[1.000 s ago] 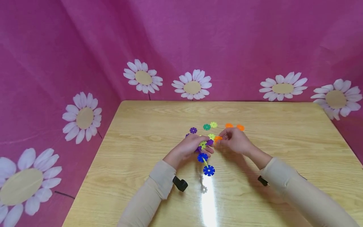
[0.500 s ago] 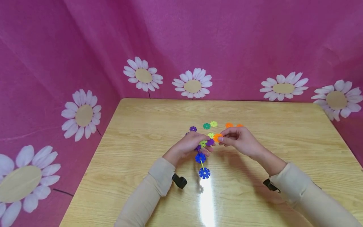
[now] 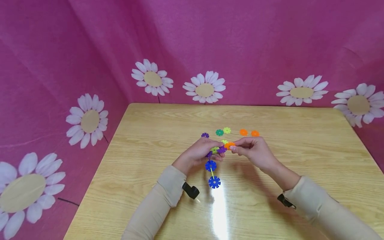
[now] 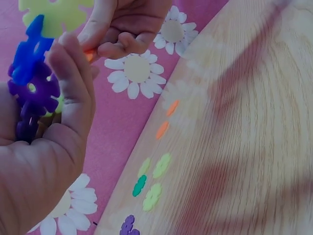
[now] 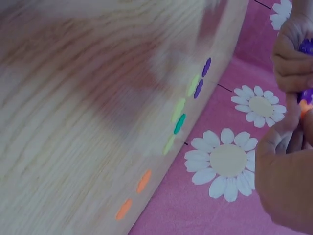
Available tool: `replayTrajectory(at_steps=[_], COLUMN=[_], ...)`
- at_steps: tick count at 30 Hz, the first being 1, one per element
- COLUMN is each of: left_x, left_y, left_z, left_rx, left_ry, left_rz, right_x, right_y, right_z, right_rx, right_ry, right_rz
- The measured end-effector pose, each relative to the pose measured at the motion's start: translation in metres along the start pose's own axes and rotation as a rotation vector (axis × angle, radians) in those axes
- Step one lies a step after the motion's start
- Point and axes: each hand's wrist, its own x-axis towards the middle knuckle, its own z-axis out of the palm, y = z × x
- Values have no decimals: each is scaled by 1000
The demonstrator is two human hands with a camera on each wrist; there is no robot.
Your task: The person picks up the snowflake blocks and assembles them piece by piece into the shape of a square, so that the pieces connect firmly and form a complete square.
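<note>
My left hand (image 3: pixel 196 151) grips a chain of joined notched plastic discs above the table. In it are yellow-green and purple discs (image 3: pixel 222 149) near the thumb, and two blue discs (image 3: pixel 214 182) hang below, linked by a yellow-green one seen edge-on. Between thumb and fingers, my right hand (image 3: pixel 256 151) pinches an orange disc (image 3: pixel 229 145), its edge right at the purple disc. The left wrist view shows the chain's blue disc (image 4: pixel 29 56) and purple disc (image 4: pixel 36 90) close up; fingers mostly cover the orange disc (image 4: pixel 90 54) there.
Loose discs lie on the wooden table (image 3: pixel 150 140) beyond the hands: two orange ones (image 3: pixel 243 132), a green one (image 3: pixel 219 132), several yellow-green ones (image 3: pixel 227 130) and purple ones (image 3: pixel 205 135). A pink cloth with printed daisies (image 3: pixel 204 90) hangs behind the table.
The orange disc has been turned in the right fingers and moved left against the purple disc. The hanging blue discs have swung slightly left. The left hand keeps its grip.
</note>
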Motion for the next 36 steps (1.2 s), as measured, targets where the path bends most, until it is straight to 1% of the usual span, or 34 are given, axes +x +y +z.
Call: replayTrajectory(at_steps=[4,6,9,12,14,18,21,24,28,33,36], left_x=[1,1,-1,-1,0,1,0,0,0,-1,0], left_y=[1,2,3,3,2,0,0,0,2,3,2], left_z=[1,2,3,3,4,3,1,-4,-6,-4,-4], left_rx=[-39,-33,0,10,9,-15,-28,-35,-50,-59,-57], left_ry=[5,11,17,17,-9,-105,-171,-203,-195,-134,-108], left_rz=[8,8,11,27,42,51,29,11,-3,-24,-35], right_x=[0,-1,-2,0,1,2,3,5,7,10,13], right_y=[-2,-2,-1,0,-1,-2,-3,-4,-5,-4,-2], right_z=[7,11,14,12,9,3,-1,-3,-4,-5,-6], right_rx=[21,38,53,28,19,13,-16,-52,-78,-88,-93], right_ry=[55,73,78,63,40,-5,-41,-69,-87,-106,-124], right_rz=[-2,-7,-20,-27,-34,-17,10,24,8,-74,-123])
